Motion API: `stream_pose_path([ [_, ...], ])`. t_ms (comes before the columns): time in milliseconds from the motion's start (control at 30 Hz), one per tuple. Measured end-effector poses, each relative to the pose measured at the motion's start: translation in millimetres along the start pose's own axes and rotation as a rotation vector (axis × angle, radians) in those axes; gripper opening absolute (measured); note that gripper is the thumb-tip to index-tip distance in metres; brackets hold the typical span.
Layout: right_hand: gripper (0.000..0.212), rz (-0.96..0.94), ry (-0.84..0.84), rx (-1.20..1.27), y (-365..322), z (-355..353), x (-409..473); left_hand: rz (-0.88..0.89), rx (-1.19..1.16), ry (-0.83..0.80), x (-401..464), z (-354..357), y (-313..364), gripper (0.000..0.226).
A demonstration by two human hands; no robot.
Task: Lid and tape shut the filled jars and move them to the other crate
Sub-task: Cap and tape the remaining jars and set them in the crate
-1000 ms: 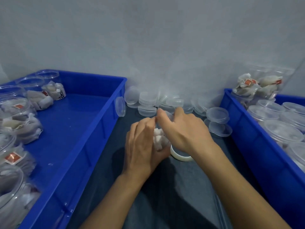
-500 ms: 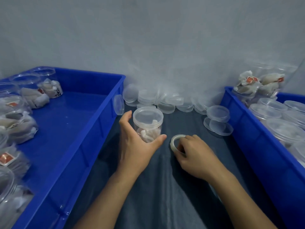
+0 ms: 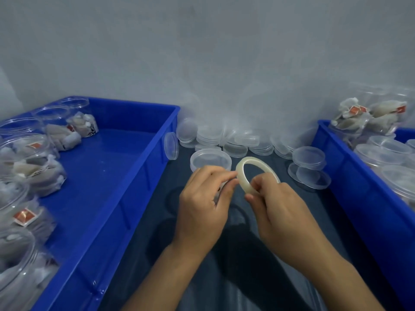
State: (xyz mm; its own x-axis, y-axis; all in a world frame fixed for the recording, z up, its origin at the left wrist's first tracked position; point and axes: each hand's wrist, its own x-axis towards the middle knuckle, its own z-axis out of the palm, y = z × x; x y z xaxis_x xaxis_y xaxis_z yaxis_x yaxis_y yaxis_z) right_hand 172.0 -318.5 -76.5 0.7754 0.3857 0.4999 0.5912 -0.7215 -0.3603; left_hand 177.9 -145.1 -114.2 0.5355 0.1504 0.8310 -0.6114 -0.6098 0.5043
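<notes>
Between the 2 blue crates, on the dark cloth (image 3: 235, 254), we see 2 hands working close together. Our right hand (image 3: 276, 207) holds the tape roll (image 3: 243, 176) up on its edge, with the fingers curled round its lower side and the thumb pressed on it. Our left hand (image 3: 202, 205) has its fingertips pressed together at the left rim of the tape roll, pinching at it. We cannot tell if a loose end of tape is caught there.

Just behind the left hand stands the lidded jar (image 3: 210, 159). Its clear lid is on top, and the left hand hides most of its body.

Over on the left, the left crate (image 3: 107, 187) holds open jars of white packets (image 3: 36, 167) along its far left side. On the right, the right crate (image 3: 350, 182) holds jars with lids on (image 3: 381, 153).

At the back, by the wall, lie many spare lids (image 3: 233, 142) in a heap. 1 lid (image 3: 171, 145) leans on the left crate's wall. Near the right crate, 1 small clear tub (image 3: 309, 157) sits on top of a flat lid.
</notes>
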Motion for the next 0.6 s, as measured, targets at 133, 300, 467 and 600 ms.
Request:
stream_pose_path([
  [133,0.013,0.004,-0.024,-0.065,-0.7,-1.9,0.1,-0.078,-0.077,-0.067,4.7,-3.1,2.1,0.002],
  [300,0.011,-0.014,-0.035,-0.08,0.3,-4.6,-2.5,-0.168,-0.12,-0.128,6.7,-5.6,2.7,0.005],
  [467,0.016,0.04,0.019,-0.078,5.3,-1.5,-1.3,-0.122,-0.094,-0.182,5.2,-3.9,7.9,0.01],
  [600,0.023,0.158,0.085,-0.098,10.0,7.6,2.1,-0.113,-0.079,-0.188,-0.3,-0.4,13.9,0.009],
])
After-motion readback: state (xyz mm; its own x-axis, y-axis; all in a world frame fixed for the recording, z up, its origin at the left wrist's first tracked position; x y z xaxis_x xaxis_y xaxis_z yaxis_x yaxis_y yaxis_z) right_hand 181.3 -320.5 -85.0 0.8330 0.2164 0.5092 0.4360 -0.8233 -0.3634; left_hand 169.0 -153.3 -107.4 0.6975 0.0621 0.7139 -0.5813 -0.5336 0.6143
